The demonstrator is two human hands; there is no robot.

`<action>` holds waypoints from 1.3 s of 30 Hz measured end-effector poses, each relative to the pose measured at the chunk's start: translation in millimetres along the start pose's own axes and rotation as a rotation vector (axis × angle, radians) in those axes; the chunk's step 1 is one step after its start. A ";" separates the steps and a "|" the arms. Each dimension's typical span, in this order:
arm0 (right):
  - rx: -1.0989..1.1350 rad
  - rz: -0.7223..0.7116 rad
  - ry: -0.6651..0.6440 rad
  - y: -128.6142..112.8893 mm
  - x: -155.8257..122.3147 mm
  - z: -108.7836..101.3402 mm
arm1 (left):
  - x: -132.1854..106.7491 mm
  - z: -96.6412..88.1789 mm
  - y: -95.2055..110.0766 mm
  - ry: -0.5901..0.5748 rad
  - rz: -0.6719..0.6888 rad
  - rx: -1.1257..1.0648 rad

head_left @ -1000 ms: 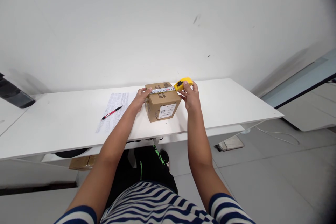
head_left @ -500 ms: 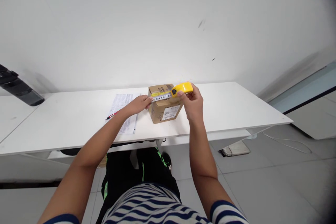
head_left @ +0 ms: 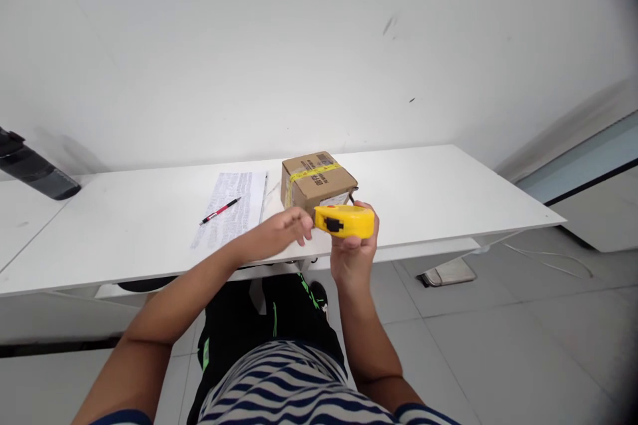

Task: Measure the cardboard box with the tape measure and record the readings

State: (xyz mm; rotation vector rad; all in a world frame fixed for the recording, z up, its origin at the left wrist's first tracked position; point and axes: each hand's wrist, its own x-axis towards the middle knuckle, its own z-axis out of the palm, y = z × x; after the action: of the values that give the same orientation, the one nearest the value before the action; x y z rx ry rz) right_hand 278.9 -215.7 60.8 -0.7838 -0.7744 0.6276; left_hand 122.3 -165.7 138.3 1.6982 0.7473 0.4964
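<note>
My right hand [head_left: 353,255] is wrapped round a yellow tape measure [head_left: 355,220], lifted in front of the box near the table's front edge. No blade shows out of its case. My left hand [head_left: 286,232] is beside the mouth of the tape measure, with loosely bent fingers apart and nothing visible in them. Behind the tape measure sits a brown cardboard box [head_left: 312,179] with yellow tape across its top and a white label, partly hidden by the tape measure.
Left of the box lies a printed sheet [head_left: 249,196] with a red and black pen [head_left: 219,210] on it. A dark bottle [head_left: 37,172] stands at the far left of the white table [head_left: 438,192]. The wall rises directly behind the table.
The tape blade, earlier stretched along the box top between both hands, is back in its case. Both hands have come down and toward me, off the box, with the tape measure in the right.
</note>
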 end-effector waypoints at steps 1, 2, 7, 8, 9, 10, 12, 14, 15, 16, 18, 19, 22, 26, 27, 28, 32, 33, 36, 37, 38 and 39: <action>0.026 0.007 0.005 2.3 -7.0 -0.7 | -3.8 5.8 -1.3 -0.061 0.020 -0.033; 0.044 0.010 0.011 4.6 -13.1 -1.7 | -6.3 10.4 -2.5 -0.088 0.037 -0.058; 0.034 0.032 -0.092 10.6 -29.4 -12.3 | -4.8 12.2 -3.0 -0.106 0.001 -0.078; 0.008 0.030 -0.133 9.8 -30.6 -14.6 | -3.3 10.1 -1.3 -0.118 -0.021 -0.084; -0.027 0.025 -0.166 8.5 -31.6 -16.6 | -2.0 8.2 1.1 -0.133 -0.040 -0.094; -0.066 0.018 -0.183 6.7 -32.5 -18.3 | -0.8 6.4 4.2 -0.151 -0.052 -0.101; -0.147 -0.006 -0.150 2.8 -34.0 -20.6 | 1.0 3.6 11.8 -0.195 -0.060 -0.087; -0.210 -0.067 -0.078 -0.7 -34.9 -22.5 | 2.6 1.2 19.7 -0.232 -0.050 -0.036; -0.236 -0.109 -0.051 -2.1 -35.1 -23.5 | 3.6 -0.2 22.9 -0.242 -0.038 -0.005; -0.264 -0.154 -0.033 -3.3 -35.0 -24.6 | 4.8 -1.8 25.2 -0.253 -0.024 0.021; -0.343 -0.252 -0.013 -5.1 -34.5 -26.8 | 7.8 -5.4 26.3 -0.299 -0.001 0.031; -0.392 -0.305 -0.004 -5.6 -34.1 -27.9 | 9.6 -6.9 25.1 -0.329 0.003 0.016; -0.505 -0.481 0.004 -5.2 -33.2 -30.4 | 15.3 -9.5 15.9 -0.399 -0.023 -0.060; -0.491 -0.605 -0.046 -2.1 -34.7 -33.1 | 22.7 -11.6 -0.7 -0.419 -0.033 -0.114; -0.485 -0.632 -0.059 -1.5 -35.7 -33.7 | 25.3 -13.9 -3.8 -0.397 -0.017 -0.114; -0.488 -0.673 -0.069 -0.9 -36.9 -34.3 | 28.8 -17.5 -5.6 -0.359 0.005 -0.112; -0.548 -0.803 -0.010 -0.3 -40.9 -33.3 | 53.7 -44.0 6.4 -0.132 0.074 -0.065; -0.571 -0.792 0.041 -0.5 -40.7 -31.9 | 62.7 -52.2 14.3 -0.072 0.085 -0.044; -0.642 -0.733 0.242 -1.5 -35.6 -26.0 | 93.6 -73.4 40.3 0.129 0.126 -0.023; -0.645 -0.718 0.278 -1.5 -32.7 -24.3 | 104.5 -78.6 47.0 0.189 0.134 -0.033; -0.634 -0.697 0.287 -1.2 -29.7 -23.0 | 115.5 -82.8 51.6 0.240 0.140 -0.045; -0.612 -0.671 0.277 -0.4 -26.9 -22.3 | 126.3 -86.1 53.8 0.283 0.144 -0.054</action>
State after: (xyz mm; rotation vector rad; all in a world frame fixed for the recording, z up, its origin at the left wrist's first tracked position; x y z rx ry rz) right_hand 281.5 -244.1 40.7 -1.0597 -0.9146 -0.3382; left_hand 165.5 -24.3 204.6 1.6571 0.8076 0.8627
